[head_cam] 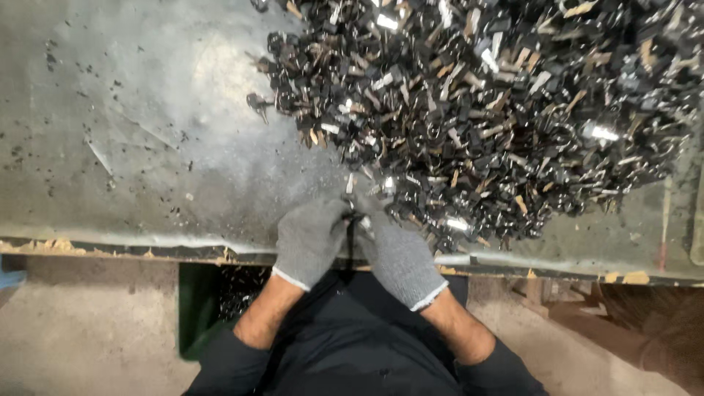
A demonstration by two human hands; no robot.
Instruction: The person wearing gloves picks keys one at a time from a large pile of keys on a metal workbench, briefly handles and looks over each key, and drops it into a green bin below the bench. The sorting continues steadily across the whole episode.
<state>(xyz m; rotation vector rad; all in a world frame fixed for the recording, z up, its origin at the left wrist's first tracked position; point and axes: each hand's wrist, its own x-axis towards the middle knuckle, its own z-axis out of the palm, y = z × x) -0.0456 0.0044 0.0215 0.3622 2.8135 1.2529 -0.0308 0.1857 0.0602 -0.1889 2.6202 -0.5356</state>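
Both grey knitted gloved hands, left hand and right hand, met at six o'clock on the worn grey metal worktop. Each grip pinched one small dark metal piece. The big heap of black and silver keys lay at one o'clock.

I see no packages, labels, signs or screens here — nothing boxed, tagged or lit anywhere in front of me.
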